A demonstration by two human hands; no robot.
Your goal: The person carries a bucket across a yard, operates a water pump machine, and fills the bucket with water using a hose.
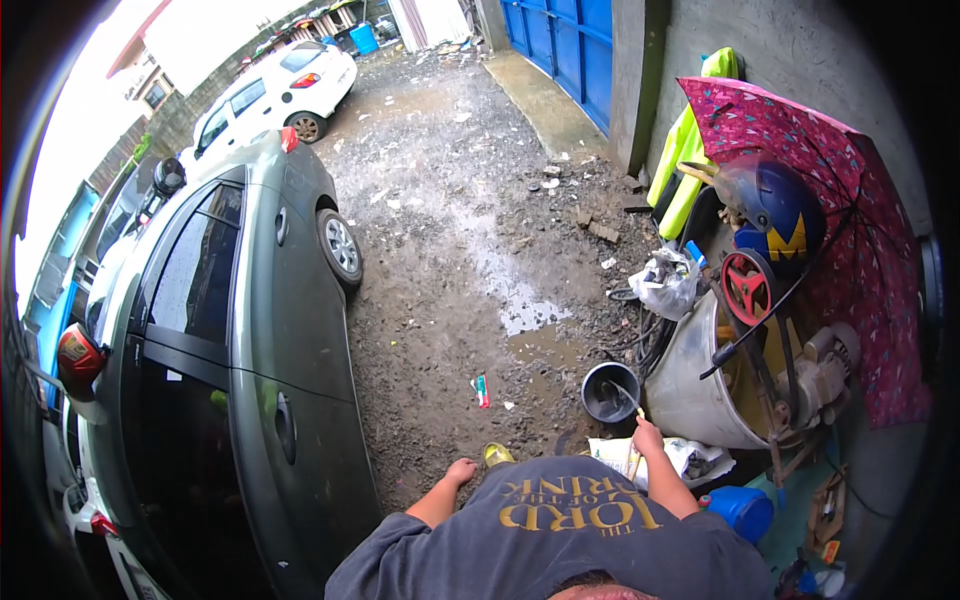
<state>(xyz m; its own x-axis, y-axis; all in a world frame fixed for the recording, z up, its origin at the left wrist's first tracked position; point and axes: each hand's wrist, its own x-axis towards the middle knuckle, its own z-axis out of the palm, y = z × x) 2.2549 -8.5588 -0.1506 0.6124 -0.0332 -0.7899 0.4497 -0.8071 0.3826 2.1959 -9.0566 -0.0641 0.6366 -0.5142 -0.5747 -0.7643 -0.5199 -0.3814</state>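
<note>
On the right, my right hand (648,436) is closed around a thin light-coloured stick (634,462). Just above that hand, a thin rod reaches into a black bucket (611,391) on the ground; I cannot tell whether it is the same piece. My left hand (461,471) hangs low near the dark car, beside a yellow-green shoe (497,455). Its fingers look curled, but they are too small to tell whether they hold anything. White sacks (690,456) lie beside my right forearm.
A dark green car (300,330) stands close on the left, a white car (260,95) behind it. At right are a big drum (690,375), a machine with a red wheel (747,287), a pink umbrella (790,120) and a blue container (742,513). A puddle (525,312) lies ahead.
</note>
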